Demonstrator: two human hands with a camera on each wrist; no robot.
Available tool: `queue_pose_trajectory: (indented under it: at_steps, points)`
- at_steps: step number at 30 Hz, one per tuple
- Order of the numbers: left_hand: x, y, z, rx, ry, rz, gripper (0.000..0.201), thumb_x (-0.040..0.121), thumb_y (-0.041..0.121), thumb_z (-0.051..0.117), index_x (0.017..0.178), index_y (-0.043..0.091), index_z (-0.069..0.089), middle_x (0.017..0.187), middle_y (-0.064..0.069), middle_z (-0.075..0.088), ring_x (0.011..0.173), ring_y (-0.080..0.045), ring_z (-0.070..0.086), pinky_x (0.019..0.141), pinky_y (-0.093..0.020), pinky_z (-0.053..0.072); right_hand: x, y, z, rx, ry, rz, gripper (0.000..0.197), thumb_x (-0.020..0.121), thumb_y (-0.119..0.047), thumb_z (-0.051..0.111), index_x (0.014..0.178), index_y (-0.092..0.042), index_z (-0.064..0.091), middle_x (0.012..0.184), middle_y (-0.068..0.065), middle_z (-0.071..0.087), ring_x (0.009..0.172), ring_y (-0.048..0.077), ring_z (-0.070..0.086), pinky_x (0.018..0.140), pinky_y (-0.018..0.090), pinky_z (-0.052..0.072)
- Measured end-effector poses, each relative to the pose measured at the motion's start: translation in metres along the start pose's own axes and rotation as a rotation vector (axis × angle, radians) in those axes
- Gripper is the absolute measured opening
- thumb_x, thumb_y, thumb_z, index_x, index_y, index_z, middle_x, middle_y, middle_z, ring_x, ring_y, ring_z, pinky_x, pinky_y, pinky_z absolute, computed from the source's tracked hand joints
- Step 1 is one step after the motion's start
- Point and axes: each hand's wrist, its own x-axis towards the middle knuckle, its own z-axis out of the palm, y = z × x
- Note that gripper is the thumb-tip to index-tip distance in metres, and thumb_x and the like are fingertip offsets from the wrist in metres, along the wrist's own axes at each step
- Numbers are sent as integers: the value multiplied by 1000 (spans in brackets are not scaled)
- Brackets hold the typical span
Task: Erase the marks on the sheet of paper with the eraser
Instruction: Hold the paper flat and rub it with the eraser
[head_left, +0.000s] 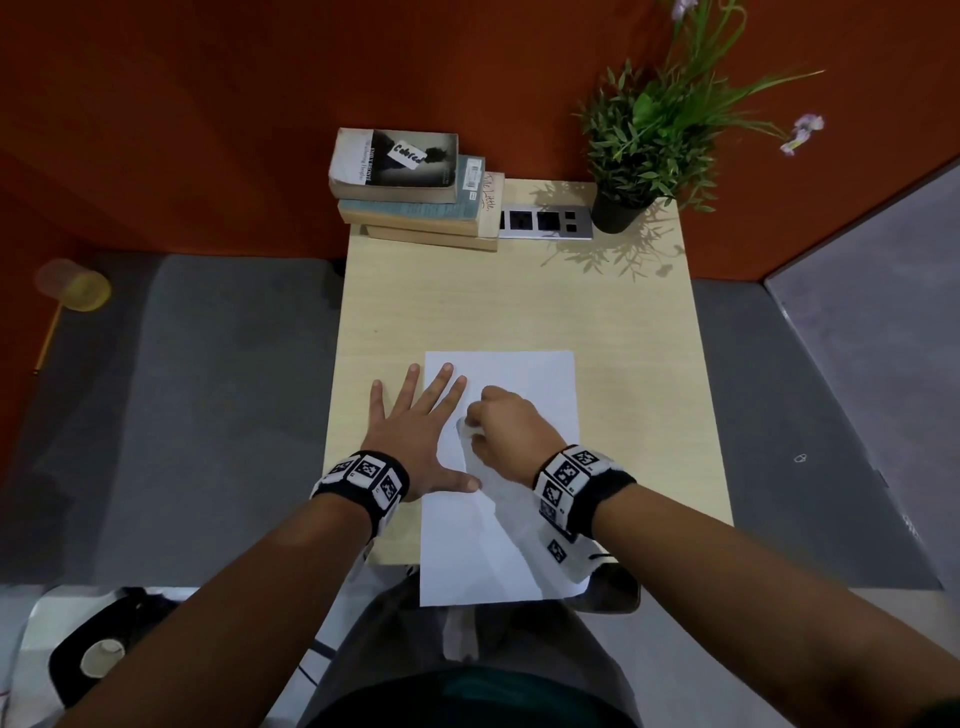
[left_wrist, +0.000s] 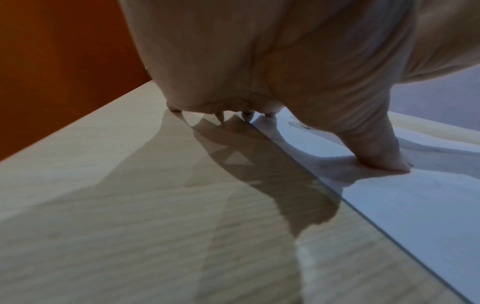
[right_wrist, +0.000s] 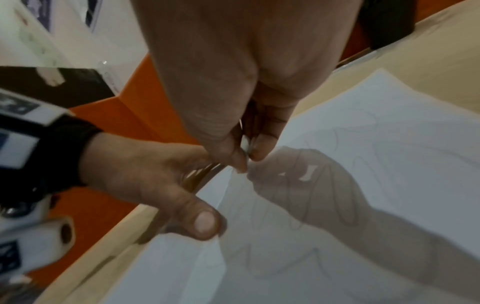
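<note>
A white sheet of paper (head_left: 524, 379) lies on the light wooden desk (head_left: 519, 301), its near end hanging over the front edge. Faint pencil lines (right_wrist: 361, 131) show on the sheet in the right wrist view. My left hand (head_left: 415, 436) lies flat with fingers spread, two fingers and the thumb (left_wrist: 376, 156) pressing the sheet's left part (left_wrist: 415, 205). My right hand (head_left: 498, 431) has its fingertips curled round a small white eraser (right_wrist: 245, 147), pinched between thumb and finger and touching the paper (right_wrist: 337, 205) beside the left hand (right_wrist: 161, 174). Most of the eraser is hidden.
A stack of three books (head_left: 415, 192) sits at the desk's far left. A potted green plant (head_left: 654, 135) stands at the far right, with a grey socket panel (head_left: 545, 223) between them. Orange partition walls (head_left: 182, 130) surround the desk; grey floor lies on both sides.
</note>
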Motion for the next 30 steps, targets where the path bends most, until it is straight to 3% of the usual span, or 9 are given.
queue_pose_trajectory:
  at_steps: [3,8,13,18,22,24,26,30]
  points:
    - [0,0,-1,-2,1,-4,146,67,105,56,162,44,-37,167,21,-47,159,-26,-41,124,-74,-19,6,8,-8,-6,8,1,8,88,-11,59,87,-7,66,88,5,51,77,27,56,64,33,45]
    - [1,1,-1,3,-2,-5,146,67,105,56,163,44,-36,167,20,-47,159,-26,-40,124,-74,-19,11,13,-5,93,132,95,6,89,-17,64,89,-13,69,84,-1,47,75,18,48,66,28,33]
    - [1,0,0,-2,8,-3,146,67,104,57,163,44,-35,168,21,-46,160,-27,-39,124,-74,-19,5,11,-2,48,31,-9,10,87,-13,61,89,-10,70,86,1,51,78,25,57,65,31,41]
    - [-1,2,-2,-6,7,-10,147,67,103,60,164,44,-33,168,22,-45,159,-25,-40,124,-72,-20,14,19,-5,133,151,92,11,86,-14,63,90,-15,73,82,-2,48,73,19,51,66,29,38]
    - [-1,2,-2,-4,13,-5,146,69,102,60,164,43,-33,169,21,-45,160,-26,-38,124,-73,-20,1,9,5,66,39,-31,7,85,-12,61,82,-10,67,81,1,49,72,24,54,63,32,41]
    - [-2,2,-2,-10,13,0,146,69,102,59,164,43,-33,169,20,-44,160,-26,-38,124,-73,-20,7,13,-1,39,25,-33,9,86,-14,63,86,-10,70,84,2,52,75,24,56,65,34,46]
    - [-2,1,-2,-16,13,2,146,68,103,59,164,44,-33,169,21,-44,160,-26,-39,124,-73,-21,14,20,-8,67,82,23,11,87,-17,64,90,-12,73,85,1,52,77,23,56,66,32,43]
    - [-2,1,-2,-16,17,2,145,68,103,59,165,43,-32,169,21,-44,160,-26,-39,123,-73,-21,10,13,0,114,109,64,9,87,-16,62,79,-16,65,77,-4,44,72,21,52,63,29,33]
